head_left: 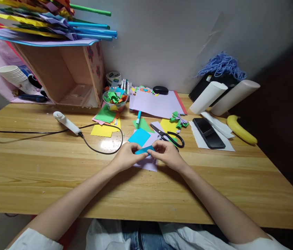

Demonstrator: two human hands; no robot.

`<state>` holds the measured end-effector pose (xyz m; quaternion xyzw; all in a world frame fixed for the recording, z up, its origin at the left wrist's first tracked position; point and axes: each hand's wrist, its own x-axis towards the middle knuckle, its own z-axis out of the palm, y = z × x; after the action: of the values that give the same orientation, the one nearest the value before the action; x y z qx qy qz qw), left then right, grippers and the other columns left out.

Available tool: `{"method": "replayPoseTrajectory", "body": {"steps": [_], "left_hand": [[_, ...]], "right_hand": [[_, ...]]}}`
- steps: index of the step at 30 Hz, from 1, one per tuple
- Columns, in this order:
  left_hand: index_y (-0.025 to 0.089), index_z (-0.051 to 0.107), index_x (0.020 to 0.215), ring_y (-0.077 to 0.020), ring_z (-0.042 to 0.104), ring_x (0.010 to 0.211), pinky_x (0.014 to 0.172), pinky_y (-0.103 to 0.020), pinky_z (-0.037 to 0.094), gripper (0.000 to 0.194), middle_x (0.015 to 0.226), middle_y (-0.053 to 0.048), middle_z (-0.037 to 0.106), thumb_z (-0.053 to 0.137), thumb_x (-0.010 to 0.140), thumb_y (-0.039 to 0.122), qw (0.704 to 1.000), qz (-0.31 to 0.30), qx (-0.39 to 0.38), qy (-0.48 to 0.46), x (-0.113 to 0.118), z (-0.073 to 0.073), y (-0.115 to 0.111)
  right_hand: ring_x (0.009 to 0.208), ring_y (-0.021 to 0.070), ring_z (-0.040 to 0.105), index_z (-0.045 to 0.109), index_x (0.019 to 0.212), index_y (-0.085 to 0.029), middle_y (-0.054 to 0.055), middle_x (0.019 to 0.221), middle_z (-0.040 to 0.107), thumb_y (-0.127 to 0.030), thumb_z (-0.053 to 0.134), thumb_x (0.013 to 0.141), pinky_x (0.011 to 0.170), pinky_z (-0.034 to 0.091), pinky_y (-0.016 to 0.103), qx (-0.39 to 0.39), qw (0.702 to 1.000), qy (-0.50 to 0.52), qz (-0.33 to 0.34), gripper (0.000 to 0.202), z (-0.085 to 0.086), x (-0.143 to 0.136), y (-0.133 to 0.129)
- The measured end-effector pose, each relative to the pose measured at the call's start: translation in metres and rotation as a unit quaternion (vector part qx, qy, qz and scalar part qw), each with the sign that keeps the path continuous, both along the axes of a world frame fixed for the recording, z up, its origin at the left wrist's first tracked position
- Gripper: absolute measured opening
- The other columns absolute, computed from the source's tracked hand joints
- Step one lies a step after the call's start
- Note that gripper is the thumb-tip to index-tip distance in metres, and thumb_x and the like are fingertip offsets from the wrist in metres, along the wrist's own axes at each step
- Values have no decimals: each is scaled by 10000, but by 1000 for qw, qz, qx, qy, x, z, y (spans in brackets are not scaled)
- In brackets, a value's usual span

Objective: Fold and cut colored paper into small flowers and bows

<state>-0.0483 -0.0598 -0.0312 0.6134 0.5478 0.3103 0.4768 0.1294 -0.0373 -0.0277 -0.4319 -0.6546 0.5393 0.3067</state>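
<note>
Between both hands is a folded strip of blue paper point(144, 150), held a little above the table. My left hand point(128, 156) pinches its left end between thumb and fingers. At the other end, my right hand point(167, 154) grips it the same way, with the thumb on the front. Under the hands lies lilac paper point(148, 165). Just beyond them are a flat blue paper square point(139, 137), a green paper triangle point(144, 125) and a blue-capped glue stick or marker point(138, 117). Black-handled scissors point(174, 137) rest close to my right hand.
A glue gun point(67, 123) with a looping black cord point(121, 139) lies left. A bowl of paper scraps point(115, 100) and an open box point(58, 76) stand behind. To the right are a phone point(208, 133), a banana point(241, 130) and paper rolls point(208, 97).
</note>
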Motion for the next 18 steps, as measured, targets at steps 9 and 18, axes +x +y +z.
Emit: {"method": "replayPoseTrajectory", "body": {"steps": [9,18], "left_hand": [[147,450,528,-65,325,471,428,-201,201,267,507,52,367,562,671,343,999,-33,-18,21,-5,3,1],[119,577,589,-84,480,483,452,-188,329,140,538,4,548,583,627,254,1000,12,-16,5,-21,3,15]], "right_hand": [[533,107,523,570,675,-152,-7,609,570,-367,661,679,496,414,225,-11,1000,9,-24,233,-1,-3,-2],[506,110,549,606,698,-137,2,578,592,-383,686,648,496,440,234,-26,998,1,-62,264,1,7,7]]}}
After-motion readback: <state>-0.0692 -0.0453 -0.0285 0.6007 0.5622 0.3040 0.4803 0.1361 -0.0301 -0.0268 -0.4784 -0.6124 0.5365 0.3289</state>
